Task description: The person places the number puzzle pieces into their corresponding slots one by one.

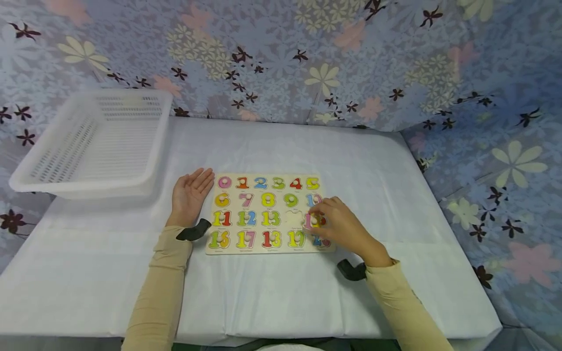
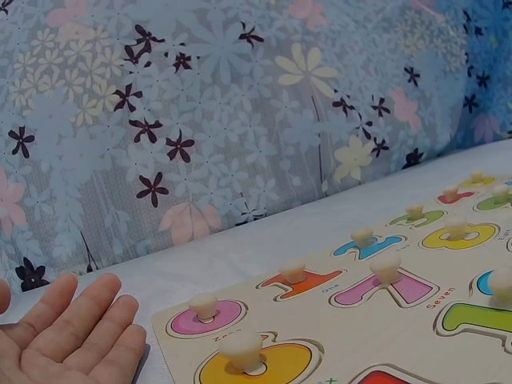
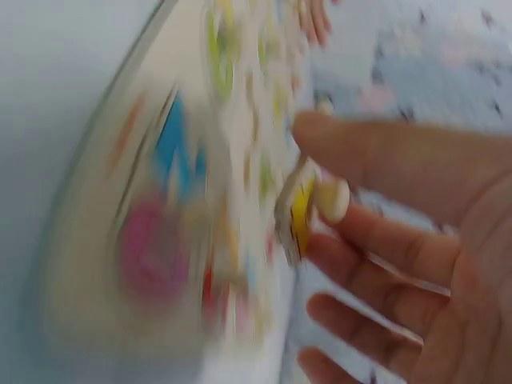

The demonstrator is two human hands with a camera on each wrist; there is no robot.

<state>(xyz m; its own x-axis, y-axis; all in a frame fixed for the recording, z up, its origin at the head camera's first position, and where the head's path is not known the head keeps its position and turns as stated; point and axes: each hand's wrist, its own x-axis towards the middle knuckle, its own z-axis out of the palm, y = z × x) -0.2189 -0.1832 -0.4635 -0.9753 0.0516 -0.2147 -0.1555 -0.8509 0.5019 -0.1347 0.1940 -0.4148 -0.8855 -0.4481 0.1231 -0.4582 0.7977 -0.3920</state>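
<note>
A wooden number puzzle board (image 1: 265, 253) lies on the table, its numeral pieces topped with small round knobs. My right hand (image 1: 344, 226) is over the board's right side and pinches a number piece (image 3: 300, 212) between thumb and fingers. Yellow shows on that piece, along with a pale knob; the fingers hide part of it. Just left of this hand is a bare recess (image 1: 294, 220) in the third row. My left hand (image 1: 190, 195) lies palm up with fingers extended, beside the board's left edge near the pink zero (image 2: 206, 317), holding nothing.
At the back left of the white-covered table (image 1: 272, 297) stands a white plastic basket (image 1: 149, 183) with slotted walls. A flowered cloth (image 1: 272, 63) hangs behind the table and along its right side.
</note>
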